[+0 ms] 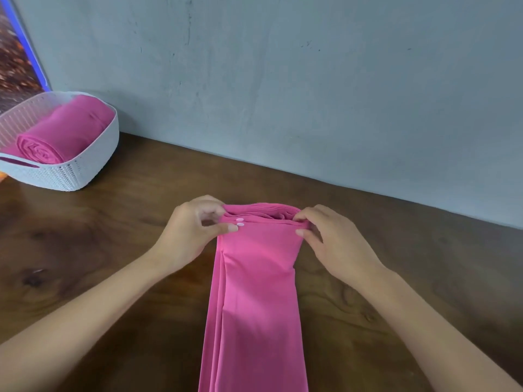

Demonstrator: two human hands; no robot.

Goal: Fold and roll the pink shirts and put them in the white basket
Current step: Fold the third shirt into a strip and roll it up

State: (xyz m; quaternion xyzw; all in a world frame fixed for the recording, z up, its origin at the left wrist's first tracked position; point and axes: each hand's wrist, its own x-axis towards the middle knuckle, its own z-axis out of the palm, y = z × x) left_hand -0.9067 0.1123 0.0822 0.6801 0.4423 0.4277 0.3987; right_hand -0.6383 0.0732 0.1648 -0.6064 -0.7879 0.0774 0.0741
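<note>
A pink shirt [256,301] lies folded into a long narrow strip on the wooden table [113,250], running from the bottom edge toward the wall. Its far end is turned over into a small fold. My left hand [192,230] pinches the left corner of that fold beside two small white buttons. At the right corner, my right hand [334,241] pinches the same fold. The white basket [93,165] stands at the far left of the table. A rolled pink shirt [59,134] lies inside the basket.
A grey wall [283,80] runs along the back of the table, close behind the shirt's far end. A picture or screen with a blue edge [17,52] leans at the top left behind the basket.
</note>
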